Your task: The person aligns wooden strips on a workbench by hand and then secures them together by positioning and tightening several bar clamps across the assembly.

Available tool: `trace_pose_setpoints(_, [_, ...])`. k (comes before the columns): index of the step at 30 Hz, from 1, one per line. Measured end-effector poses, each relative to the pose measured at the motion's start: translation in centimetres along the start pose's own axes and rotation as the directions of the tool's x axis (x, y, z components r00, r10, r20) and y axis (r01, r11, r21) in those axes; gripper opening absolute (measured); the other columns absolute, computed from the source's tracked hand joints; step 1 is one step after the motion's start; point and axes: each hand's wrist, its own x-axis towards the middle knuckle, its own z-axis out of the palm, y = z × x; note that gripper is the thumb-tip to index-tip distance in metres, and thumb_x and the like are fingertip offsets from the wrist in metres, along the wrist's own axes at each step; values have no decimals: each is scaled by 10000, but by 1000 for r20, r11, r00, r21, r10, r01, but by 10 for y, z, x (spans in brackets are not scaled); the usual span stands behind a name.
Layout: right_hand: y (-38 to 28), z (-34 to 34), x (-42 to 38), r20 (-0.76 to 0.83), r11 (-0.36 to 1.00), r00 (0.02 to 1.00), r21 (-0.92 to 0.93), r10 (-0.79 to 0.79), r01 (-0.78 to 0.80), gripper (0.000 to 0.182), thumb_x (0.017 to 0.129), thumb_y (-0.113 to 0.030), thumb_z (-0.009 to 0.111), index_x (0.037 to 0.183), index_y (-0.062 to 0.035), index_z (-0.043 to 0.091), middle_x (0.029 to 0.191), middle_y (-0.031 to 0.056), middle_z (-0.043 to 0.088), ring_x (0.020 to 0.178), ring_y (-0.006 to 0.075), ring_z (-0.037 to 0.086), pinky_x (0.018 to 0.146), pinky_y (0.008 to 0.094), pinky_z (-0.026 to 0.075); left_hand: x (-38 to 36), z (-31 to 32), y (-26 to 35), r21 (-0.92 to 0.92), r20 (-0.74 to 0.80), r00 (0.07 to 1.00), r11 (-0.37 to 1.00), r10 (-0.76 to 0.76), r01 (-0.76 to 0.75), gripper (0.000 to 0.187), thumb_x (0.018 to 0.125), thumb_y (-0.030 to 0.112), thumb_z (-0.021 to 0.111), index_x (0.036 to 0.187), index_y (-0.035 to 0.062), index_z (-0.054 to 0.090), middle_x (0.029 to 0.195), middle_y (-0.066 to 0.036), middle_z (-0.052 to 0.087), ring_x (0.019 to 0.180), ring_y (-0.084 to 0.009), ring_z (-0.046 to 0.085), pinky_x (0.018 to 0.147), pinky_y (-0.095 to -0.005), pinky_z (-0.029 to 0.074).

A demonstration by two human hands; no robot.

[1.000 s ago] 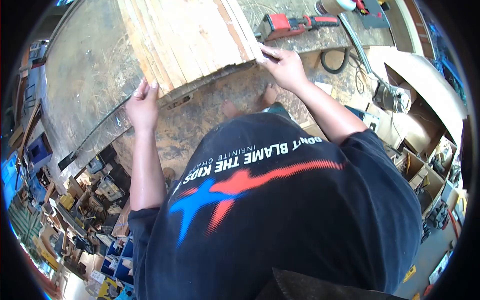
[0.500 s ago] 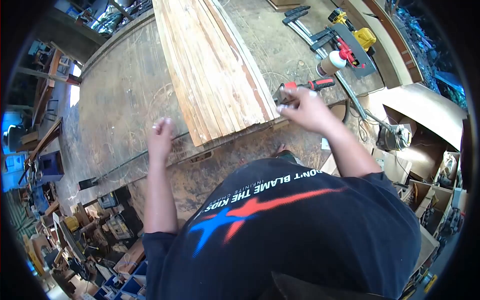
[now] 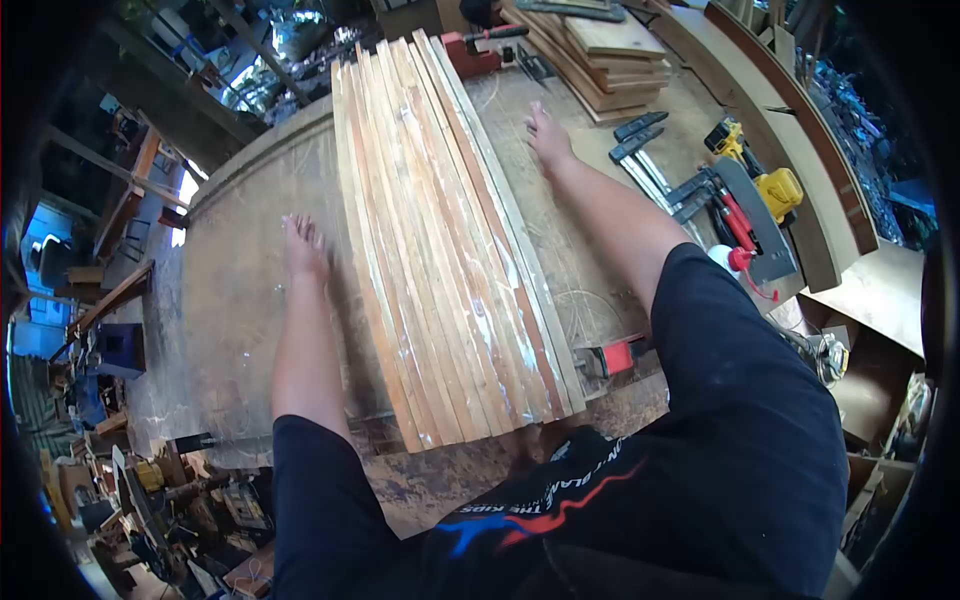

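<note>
Long wooden strips [image 3: 440, 230] lie side by side on the workbench, with shiny whitish glue-like smears on their top faces. To the left of the strips, my left hand [image 3: 305, 247] is held over the bench, fingers apart and nothing in them. My right hand [image 3: 547, 138] reaches forward on the other side, its fingers loosely bent and holding nothing visible. Neither hand appears to touch the wood. A red clamp [image 3: 618, 357] sits by the near right corner of the strips, and another red clamp [image 3: 470, 55] is at their far end.
Stacked boards [image 3: 610, 65] stand at the far right of the workbench [image 3: 240, 330]. Black-ended bar clamps [image 3: 640, 140], a yellow cordless tool [image 3: 775, 190] and a white bottle with a red cap [image 3: 735, 259] lie on the right. Tools and offcuts clutter the lower left.
My view has shifted forward, showing the strips' far end. Both hands have moved forward along the strips, the right one away from the red-handled clamp at the near corner.
</note>
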Motion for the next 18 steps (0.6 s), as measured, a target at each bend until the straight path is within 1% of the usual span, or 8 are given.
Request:
trace_pose_setpoints(1, [25,12,3,-21,996,1000,82,-23,24,761,1066,-576,421,1546,13,409,1555,192,477,1425,275,447,1186,401,326,-4,19,-12,-20,22,999,999,-31,32,802,1068,648,314,1628,76,274,1652,-130,363,1504,-292,364,1249,-484,209])
trace_pose_setpoints(3, [23,56,-45,335,997,942,-55,-36,57,860,1075,-608,344,1625,32,177,1707,188,208,1576,283,189,1274,384,123,-28,52,-11,88,199,975,993,-100,84,829,1068,665,269,1616,44,297,1650,-142,366,1503,-281,364,1253,-433,209])
trace_pose_setpoints(5, [70,55,-4,438,996,899,85,0,-42,875,1077,-610,341,1624,46,149,1702,184,223,1568,280,209,1268,376,150,-43,69,-8,159,257,957,983,-135,96,859,1065,682,236,1599,15,326,1640,-153,379,1495,-269,372,1248,-390,222])
trace_pose_setpoints(9, [49,58,-9,546,963,838,217,14,-158,900,1067,-634,349,1632,29,123,1676,189,290,1555,274,235,1254,380,205,-30,72,-4,164,232,967,984,-100,63,906,1051,712,220,1579,-11,361,1603,-160,435,1461,-257,417,1220,-365,279])
trace_pose_setpoints(12, [36,54,-22,552,794,820,425,153,-435,907,1053,-651,376,1634,10,156,1640,201,364,1520,280,314,1228,392,276,-32,63,-6,116,296,950,991,-104,73,952,1025,756,238,1569,-12,377,1577,-163,475,1432,-260,455,1201,-384,316])
trace_pose_setpoints(14, [22,47,-20,230,918,948,280,219,-280,875,1050,-654,383,1609,5,249,1604,205,415,1466,292,396,1203,397,317,-26,57,-2,111,242,962,989,-125,100,938,1023,755,261,1558,-3,401,1557,-171,498,1431,-259,461,1191,-387,325])
trace_pose_setpoints(16, [16,27,-10,-39,958,972,182,231,-221,837,1047,-650,392,1570,3,348,1578,212,450,1409,312,469,1180,404,346,-6,37,1,128,82,988,984,-133,122,912,1021,748,295,1537,9,433,1508,-170,540,1396,-255,490,1165,-385,350])
trace_pose_setpoints(18, [24,15,15,-265,995,963,98,53,-27,801,1042,-640,405,1529,-4,426,1547,220,479,1381,332,498,1166,413,357,10,17,-3,120,-99,984,980,-145,157,860,1021,729,345,1498,24,472,1410,-152,597,1294,-243,548,1104,-375,398])
